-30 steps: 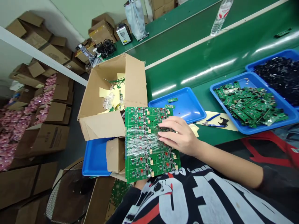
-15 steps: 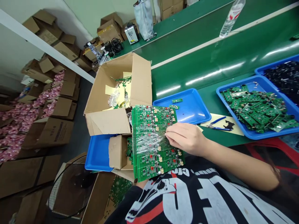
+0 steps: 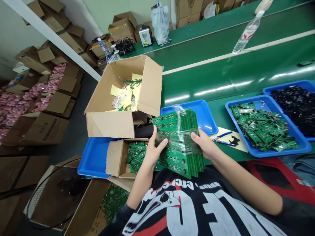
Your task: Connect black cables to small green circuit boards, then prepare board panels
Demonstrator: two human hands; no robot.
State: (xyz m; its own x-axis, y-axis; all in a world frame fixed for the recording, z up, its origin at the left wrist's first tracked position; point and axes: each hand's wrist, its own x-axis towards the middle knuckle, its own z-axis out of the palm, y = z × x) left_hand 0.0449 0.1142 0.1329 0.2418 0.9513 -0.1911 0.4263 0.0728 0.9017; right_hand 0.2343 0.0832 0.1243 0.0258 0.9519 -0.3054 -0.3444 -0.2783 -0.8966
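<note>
A thick stack of green circuit boards (image 3: 169, 131), bound round the middle with clear plastic wrap, is held up in front of my chest. My left hand (image 3: 154, 149) grips its left side, thumb on the front face. On the right side my right hand (image 3: 204, 142) closes round the edges of the boards, thumb toward the front. The stack is tilted, with its many board edges turned to the right. Behind it lies a blue tray (image 3: 209, 121), partly covered by the boards.
A large cardboard box (image 3: 110, 124) with paper scraps stands left. Below it a small box (image 3: 114, 159) holds loose boards. At right are a blue tray of small boards (image 3: 263, 127), a tray of black parts (image 3: 292, 98) and blue-handled cutters (image 3: 225, 139). A person's hand (image 3: 263, 6) touches a water bottle (image 3: 247, 34).
The stack has turned from showing its component face to showing its edges and wrap. My left hand has come into view on its left side; my right hand has moved to its right edge.
</note>
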